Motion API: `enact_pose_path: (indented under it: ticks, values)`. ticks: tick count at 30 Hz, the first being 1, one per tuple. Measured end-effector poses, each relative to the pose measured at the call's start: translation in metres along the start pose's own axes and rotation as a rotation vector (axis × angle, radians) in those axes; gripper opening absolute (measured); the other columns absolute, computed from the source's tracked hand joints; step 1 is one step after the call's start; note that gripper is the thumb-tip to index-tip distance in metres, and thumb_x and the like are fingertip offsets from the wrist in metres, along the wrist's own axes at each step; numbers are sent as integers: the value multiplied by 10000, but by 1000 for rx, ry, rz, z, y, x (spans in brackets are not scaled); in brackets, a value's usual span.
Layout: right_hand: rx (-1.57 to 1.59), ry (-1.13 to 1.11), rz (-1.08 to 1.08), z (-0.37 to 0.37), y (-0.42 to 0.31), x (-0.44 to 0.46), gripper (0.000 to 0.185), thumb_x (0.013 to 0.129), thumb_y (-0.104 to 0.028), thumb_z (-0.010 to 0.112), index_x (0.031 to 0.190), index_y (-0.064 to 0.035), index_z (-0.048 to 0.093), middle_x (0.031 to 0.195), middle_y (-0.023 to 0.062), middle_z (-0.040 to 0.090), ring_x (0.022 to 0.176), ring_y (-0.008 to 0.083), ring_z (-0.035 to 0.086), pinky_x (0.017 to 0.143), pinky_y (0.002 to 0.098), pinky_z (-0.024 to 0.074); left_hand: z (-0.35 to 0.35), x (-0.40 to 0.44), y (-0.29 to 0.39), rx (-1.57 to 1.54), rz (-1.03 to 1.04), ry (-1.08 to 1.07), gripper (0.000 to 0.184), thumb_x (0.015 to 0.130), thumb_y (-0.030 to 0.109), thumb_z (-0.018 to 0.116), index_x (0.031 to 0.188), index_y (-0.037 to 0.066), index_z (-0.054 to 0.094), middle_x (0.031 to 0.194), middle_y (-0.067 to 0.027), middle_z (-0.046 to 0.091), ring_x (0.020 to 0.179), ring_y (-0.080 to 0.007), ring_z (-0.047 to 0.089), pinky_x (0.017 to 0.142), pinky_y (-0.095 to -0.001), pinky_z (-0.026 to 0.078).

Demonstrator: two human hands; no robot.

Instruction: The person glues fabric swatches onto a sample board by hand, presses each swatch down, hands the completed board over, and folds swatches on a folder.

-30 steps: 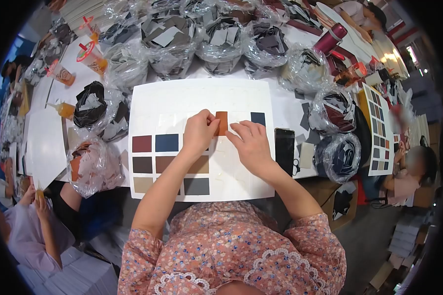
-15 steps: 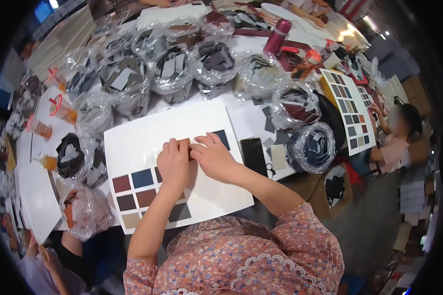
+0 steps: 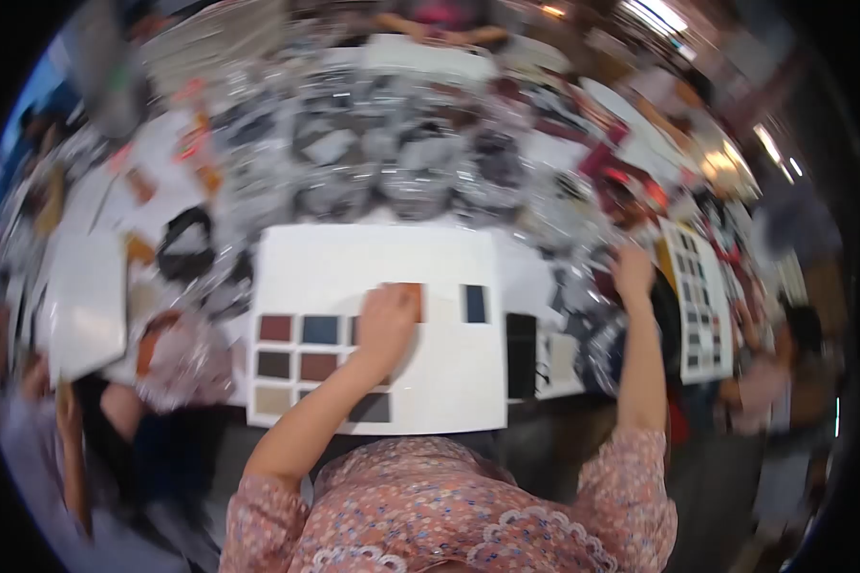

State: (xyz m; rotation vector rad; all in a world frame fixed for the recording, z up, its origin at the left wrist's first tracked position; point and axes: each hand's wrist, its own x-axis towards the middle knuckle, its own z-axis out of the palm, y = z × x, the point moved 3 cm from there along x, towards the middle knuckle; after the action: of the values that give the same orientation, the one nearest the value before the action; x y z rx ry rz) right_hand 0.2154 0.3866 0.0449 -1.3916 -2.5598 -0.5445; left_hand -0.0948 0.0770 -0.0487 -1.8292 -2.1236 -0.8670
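A white board (image 3: 373, 253) lies before me with rows of colored swatches stuck to it, among them a dark red swatch (image 3: 276, 328) and a blue swatch (image 3: 321, 329). My left hand (image 3: 387, 325) rests on the board, fingers drawn together and pressed at the left edge of an orange swatch (image 3: 413, 300). A separate navy swatch (image 3: 475, 304) sits to its right. Off the board, my right hand (image 3: 633, 272) is at the plastic bag of dark red pieces (image 3: 602, 277). Motion blur smears its fingers, and whether they hold anything is unclear.
Plastic bags of swatches (image 3: 416, 167) line the board's far side. A black phone (image 3: 521, 355) lies right of the board, near a blue-filled bag (image 3: 602, 349). Another swatch board (image 3: 698, 306) stands at right. Other people sit around the table; drink cups (image 3: 196, 143) are at left.
My right hand has left the orange swatch and moved right to the bags. My left hand stays at the swatch. The whole view has turned and blurred.
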Motion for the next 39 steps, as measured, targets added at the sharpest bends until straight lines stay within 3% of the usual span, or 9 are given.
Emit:
enact_pose_path:
  ticks: [2, 8, 11, 16, 18, 22, 25, 34, 39]
  values:
    - [31, -29, 17, 25, 9, 5, 196, 824, -253, 620, 937, -135, 728, 890, 159, 679, 849, 356, 650, 726, 470, 514, -8, 1, 0, -270, -188, 144, 78, 782, 82, 533, 805, 25, 580, 829, -193, 547, 821, -348, 529, 729, -456, 411]
    - [283, 115, 59, 71, 71, 18, 295, 894, -248, 601, 1103, -50, 666, 957, 170, 690, 907, 367, 650, 772, 437, 510, -68, -22, -41, -165, -74, 83, 272, 771, 122, 695, 1033, 103, 622, 1184, -143, 544, 1092, -323, 505, 880, -437, 409]
    - [709, -16, 294, 98, 104, 25, 229, 910, -176, 572, 1015, 10, 654, 739, 90, 626, 557, 136, 591, 523, 330, 483, -107, -21, -110, 14, -206, 130, 199, 767, 130, 660, 961, 87, 671, 1001, -126, 637, 972, -318, 583, 822, -437, 457]
    - [1042, -4, 496, 101, 134, 16, 205, 903, -192, 582, 942, 3, 633, 746, 93, 636, 634, 142, 618, 555, 333, 494, -202, -17, -245, 410, -574, 306, 102, 786, 124, 601, 818, 73, 683, 825, -138, 656, 825, -319, 629, 737, -446, 487]
    - [695, 65, 425, 83, 137, 11, 234, 911, -220, 589, 963, 3, 636, 785, 107, 653, 655, 179, 627, 593, 352, 506, -224, -24, -276, 443, -600, 437, 96, 775, 157, 651, 811, 76, 687, 815, -129, 656, 829, -309, 632, 744, -434, 492]
    - [242, 251, 285, 14, 75, -5, 291, 926, -270, 601, 1064, -18, 644, 1005, 166, 681, 778, 301, 661, 722, 399, 514, -231, -21, -308, 612, -694, 171, 136, 773, 201, 698, 832, 79, 707, 861, -120, 663, 880, -306, 629, 763, -429, 489]
    - [392, 391, 60, -39, -3, -11, 266, 914, -174, 610, 1158, -76, 651, 1047, 173, 685, 888, 321, 673, 748, 422, 502, -225, -10, -307, 727, -580, 27, 129, 763, 197, 683, 806, 80, 717, 878, -141, 661, 901, -309, 622, 781, -452, 477]
    - [1093, -163, -15, -26, -191, -73, 165, 804, -102, 730, 905, 3, 653, 773, 39, 648, 734, 108, 578, 663, 257, 440, -197, -3, -338, 894, -439, 90, 132, 799, 156, 598, 819, 99, 715, 804, -106, 657, 797, -298, 639, 687, -431, 497]
    - [1457, -487, 160, 5, -234, -82, 142, 832, -110, 715, 851, 0, 627, 717, 29, 631, 621, 78, 568, 586, 241, 460, -199, -16, -324, 305, -622, 403, 212, 895, 243, 596, 992, 84, 698, 778, -85, 707, 686, -209, 669, 649, -351, 507]
